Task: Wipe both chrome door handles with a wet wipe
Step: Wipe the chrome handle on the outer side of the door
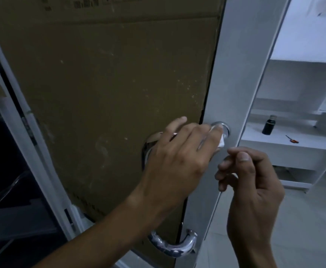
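Note:
The upper chrome door handle sits on the white door stile, and its curved lever shows again at the left of my hand. My left hand wraps over this handle and pinches a white wet wipe against it near the round base. Only a small corner of the wipe shows below my fingers. My right hand hovers just below and to the right with loosely curled fingers, holding nothing. The lower chrome handle curves out from the same stile, untouched.
Brown cardboard covers the door panel behind the handles. To the right stand white shelves with a dark bottle and an orange-handled tool. A dark opening and a white frame lie to the left.

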